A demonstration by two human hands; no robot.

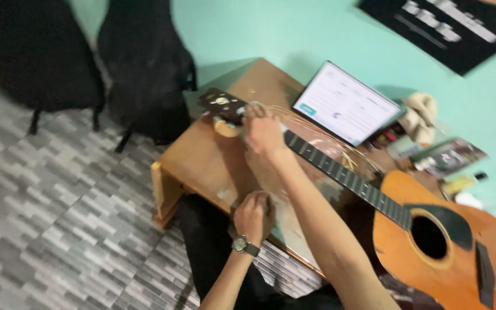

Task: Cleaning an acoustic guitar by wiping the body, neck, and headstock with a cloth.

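Guitar point(431, 229) lay across the wooden table point(202, 155), its dark headstock point(220, 103) just beyond the right hand point(262, 129), which curled closed over the loose strings point(317, 129) near the top of the neck. Nearer the person, the left hand point(254, 215), with a wristwatch point(241, 245), rested as a fist on the table edge; whether it held anything could not be told. Right of the hands stood a tablet point(345, 103).

Guitar point(460, 241): orange-brown body, black pickguard, dark neck. Table point(202, 158): light brown wood. Wall point(294, 28): mint green. Floor point(58, 218): grey brick-pattern tiles. Bags point(144, 69): black.
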